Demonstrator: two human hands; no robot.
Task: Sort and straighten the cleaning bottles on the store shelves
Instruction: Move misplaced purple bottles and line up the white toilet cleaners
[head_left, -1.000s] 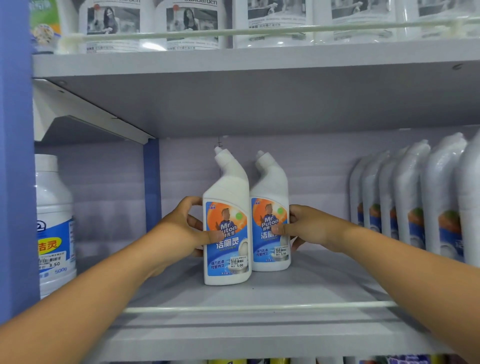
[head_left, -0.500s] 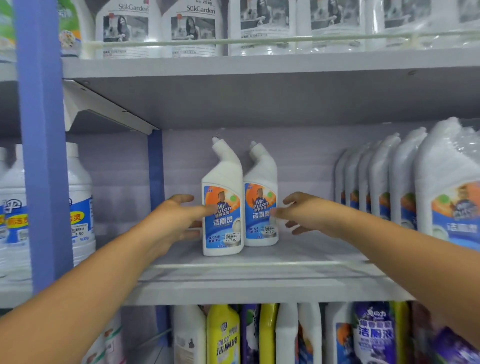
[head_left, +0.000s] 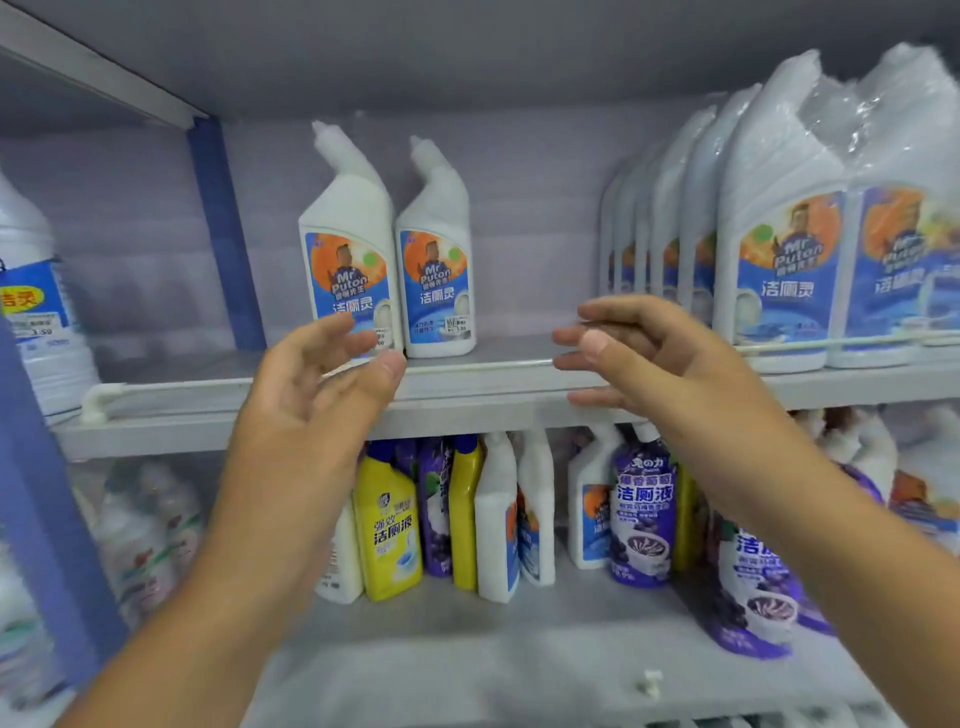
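The light is soft and even, a little cool, and I see no hard shadows. Motion blur smears my left hand (head_left: 311, 395), my right hand (head_left: 660, 358) and the lower bottles (head_left: 644, 514). The shelf edge (head_left: 467, 410) bends toward the corners.

the two angled-neck bottles (head_left: 387, 249) look like matt white plastic, each with a glossy printed label in blue and orange. the pack of bottles on the right (head_left: 831, 208) is wrapped in clear crinkly film that catches the light. shelf (head_left: 467, 405) looks like painted metal, smooth pale grey with a satin finish, with a thin white plastic-looking rail (head_left: 218, 379) along the front. yellow bottle (head_left: 387, 525) below is shiny plastic, the purple bottle (head_left: 644, 509) has a glossy wrap
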